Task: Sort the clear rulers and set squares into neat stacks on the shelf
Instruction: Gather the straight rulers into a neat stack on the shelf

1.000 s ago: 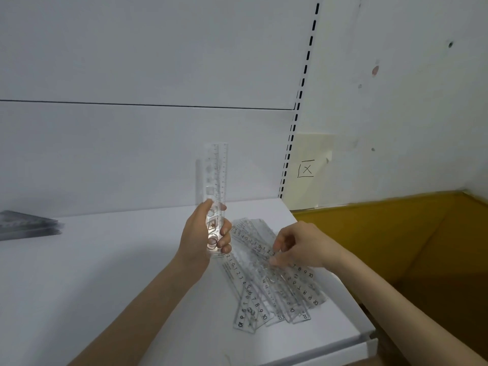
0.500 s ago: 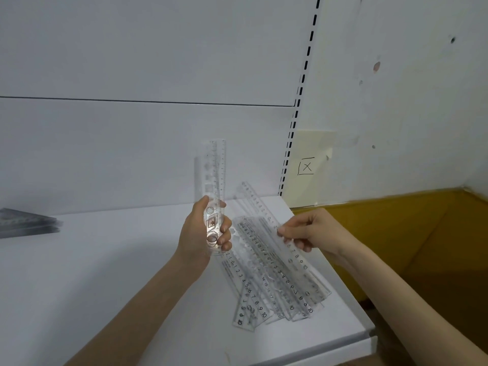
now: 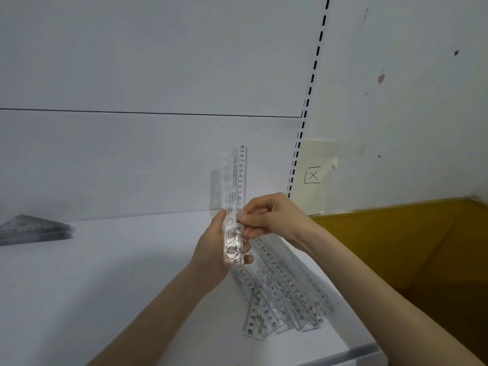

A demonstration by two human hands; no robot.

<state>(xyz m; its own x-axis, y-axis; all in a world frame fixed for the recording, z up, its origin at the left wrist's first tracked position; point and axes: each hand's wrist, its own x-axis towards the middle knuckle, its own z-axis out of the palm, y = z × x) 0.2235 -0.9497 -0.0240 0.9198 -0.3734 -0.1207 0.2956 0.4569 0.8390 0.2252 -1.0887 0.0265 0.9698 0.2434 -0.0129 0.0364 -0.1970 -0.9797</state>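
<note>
From the head view, the held rulers (image 3: 237, 204) are a thin bundle of clear plastic strips standing upright above the middle of the white shelf (image 3: 105, 286), in front of its back panel. The front one carries a black scale down its right edge, running 10 to 0 from the top and then up to 10 again at the bottom. Round cut-outs show near the lower end.

The left hand (image 3: 214, 254) comes up from the near side and grips the bundle's lower end, its fingers (image 3: 248, 258) curled round the right edge. The right hand (image 3: 269, 217) reaches in from the right, knuckles up, and its thumb and forefinger pinch the front ruler at mid-length.

A loose pile (image 3: 285, 294) of more clear rulers lies fanned on the shelf, near and right of the hands, with printed numbers up to 10 and 14 to 17 readable. The set squares (image 3: 34, 229) sit stacked at the far left, blurred.

A pale note (image 3: 313, 175) on the wall bears a boxed X. The small print along the front ruler is too fine to read.
</note>
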